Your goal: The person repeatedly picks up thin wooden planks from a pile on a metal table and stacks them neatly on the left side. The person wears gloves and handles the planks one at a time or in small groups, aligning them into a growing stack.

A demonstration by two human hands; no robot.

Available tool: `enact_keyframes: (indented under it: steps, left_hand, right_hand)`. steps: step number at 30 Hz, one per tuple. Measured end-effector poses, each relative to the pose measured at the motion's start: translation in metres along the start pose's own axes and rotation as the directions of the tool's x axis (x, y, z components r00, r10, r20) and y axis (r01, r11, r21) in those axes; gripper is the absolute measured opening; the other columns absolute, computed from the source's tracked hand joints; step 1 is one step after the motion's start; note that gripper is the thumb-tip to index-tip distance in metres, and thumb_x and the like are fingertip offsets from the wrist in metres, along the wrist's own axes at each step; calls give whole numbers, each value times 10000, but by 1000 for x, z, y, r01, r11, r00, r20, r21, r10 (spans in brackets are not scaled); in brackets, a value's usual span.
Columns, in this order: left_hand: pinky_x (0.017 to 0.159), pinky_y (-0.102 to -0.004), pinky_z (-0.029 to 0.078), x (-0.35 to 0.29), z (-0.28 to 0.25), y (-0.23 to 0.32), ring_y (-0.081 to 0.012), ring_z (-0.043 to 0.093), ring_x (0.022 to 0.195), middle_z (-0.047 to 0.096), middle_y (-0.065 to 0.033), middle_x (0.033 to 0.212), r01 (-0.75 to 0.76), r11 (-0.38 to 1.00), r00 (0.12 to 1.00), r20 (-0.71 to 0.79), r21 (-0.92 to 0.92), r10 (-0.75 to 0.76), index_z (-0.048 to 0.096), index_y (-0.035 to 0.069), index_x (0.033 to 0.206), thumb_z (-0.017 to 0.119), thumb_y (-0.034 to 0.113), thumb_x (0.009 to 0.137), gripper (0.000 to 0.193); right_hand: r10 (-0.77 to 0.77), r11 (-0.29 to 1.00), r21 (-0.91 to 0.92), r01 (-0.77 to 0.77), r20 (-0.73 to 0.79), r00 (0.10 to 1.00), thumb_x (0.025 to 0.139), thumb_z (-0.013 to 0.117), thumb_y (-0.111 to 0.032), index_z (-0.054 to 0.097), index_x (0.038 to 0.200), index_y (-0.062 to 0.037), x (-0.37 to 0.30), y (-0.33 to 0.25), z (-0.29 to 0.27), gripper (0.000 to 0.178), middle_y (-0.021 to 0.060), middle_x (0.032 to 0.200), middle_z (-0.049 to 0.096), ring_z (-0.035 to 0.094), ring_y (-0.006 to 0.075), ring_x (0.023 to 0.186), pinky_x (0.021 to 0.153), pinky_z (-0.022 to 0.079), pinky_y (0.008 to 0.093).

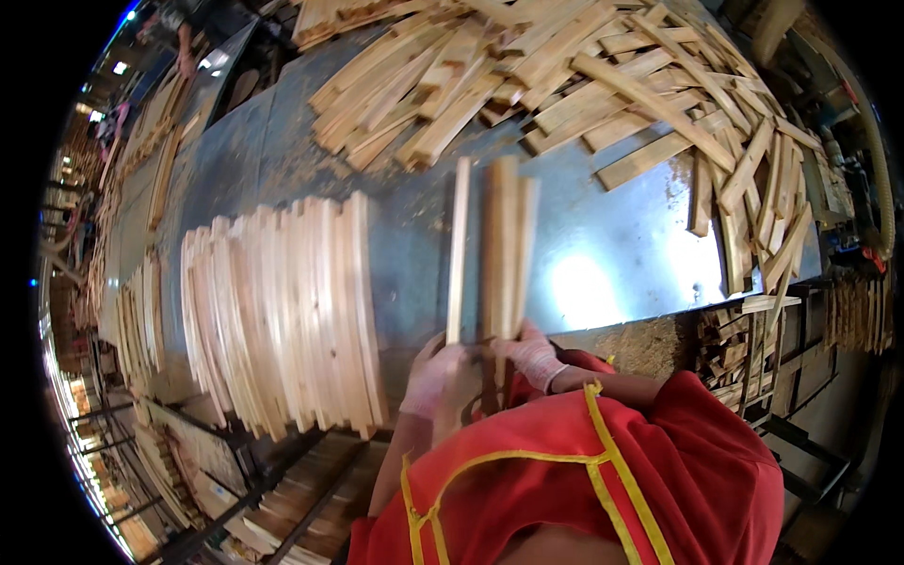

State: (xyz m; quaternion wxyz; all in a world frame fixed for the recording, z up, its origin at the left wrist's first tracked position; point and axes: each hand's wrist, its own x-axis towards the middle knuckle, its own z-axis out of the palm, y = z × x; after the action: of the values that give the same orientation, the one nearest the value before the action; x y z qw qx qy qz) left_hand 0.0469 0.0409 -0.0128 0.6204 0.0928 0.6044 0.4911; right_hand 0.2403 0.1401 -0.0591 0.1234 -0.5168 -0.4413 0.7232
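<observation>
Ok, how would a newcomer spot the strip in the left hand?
On the grey tabletop, find the neat row of pale boards at left. Just right of that row, the left hand grips a pale strip. It is single and looks slimmer than the browner, blurred boards at the right hand.

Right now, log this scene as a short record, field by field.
left hand: at the near end of one pale strip
right hand: gripping darker strips, blurred
left of hands: row of pale strips, side by side
far side and right: loose pile of strips
surface: metal tabletop, sawdust in places
</observation>
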Motion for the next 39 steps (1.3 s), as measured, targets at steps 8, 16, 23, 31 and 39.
enact_keyframes:
  steps: [8,16,23,31,39]
  left_hand:
    - [1063,-459,488,-19,-35,-14,-339,586,1264,578,-157,1410,-66,690,856,-314,721,410,462,40,1498,760,275,941,675]
    - [1148,-546,386,-46,-48,21,-432,476,1357,453,-204,1527,-11,100,645,-69,995,761,424,7,1532,777,332,858,828]
    - [1121,-532,414,-37,-7,-8,-445,503,1338,515,-242,1485,-154,50,713,76,987,697,499,36,1509,790,300,815,798]
    - [1129,-496,419,27,117,1,-418,528,1346,524,-215,1500,-249,-51,791,234,967,566,472,29,1523,851,271,770,876]
    - [1147,-528,377,76,191,21,-409,465,1380,493,-200,1488,-207,-144,819,252,968,516,438,38,1529,809,325,822,849]
  right_hand:
    - [-10,859,-475,191,357,934,892,724,-409,460,1471,27,21,-66,87,772,295,1217,691,685,391,1104,960,533,440]
    - [51,934,-317,166,576,816,921,709,-370,605,1265,82,87,-80,141,577,220,1067,719,680,298,960,858,547,401]
    - [-472,875,-238,421,-610,637,883,720,-180,656,1136,-15,199,-93,-193,309,109,933,723,626,167,806,686,495,342]
    - [208,944,300,139,-866,454,879,769,-165,631,1273,37,235,-186,-409,464,198,1140,735,717,328,1005,910,558,414]
    - [82,995,24,-92,272,959,914,696,-249,679,1208,-19,78,-122,-261,373,152,974,727,675,224,780,623,512,362]
